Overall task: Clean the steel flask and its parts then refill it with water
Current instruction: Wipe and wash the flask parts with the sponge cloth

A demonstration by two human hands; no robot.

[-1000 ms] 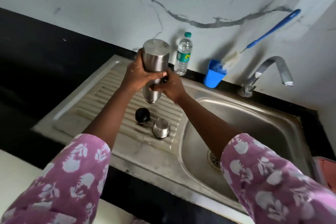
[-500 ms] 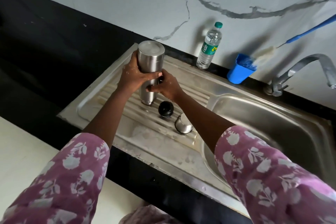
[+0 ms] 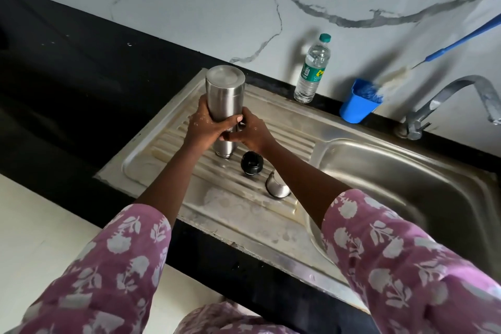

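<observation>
You face a white marble wall [image 3: 189,3] veined grey; below it runs a black countertop [image 3: 67,68] — pale floor [image 3: 40,225] at your left.

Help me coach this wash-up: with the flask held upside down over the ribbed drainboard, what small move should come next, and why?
Probably set the steel flask mouth-down on the drainboard to drain. Both hands, left hand and right hand, hold it inverted, its mouth just at the ribs beside the black stopper and steel cap, which already lie there.
</observation>
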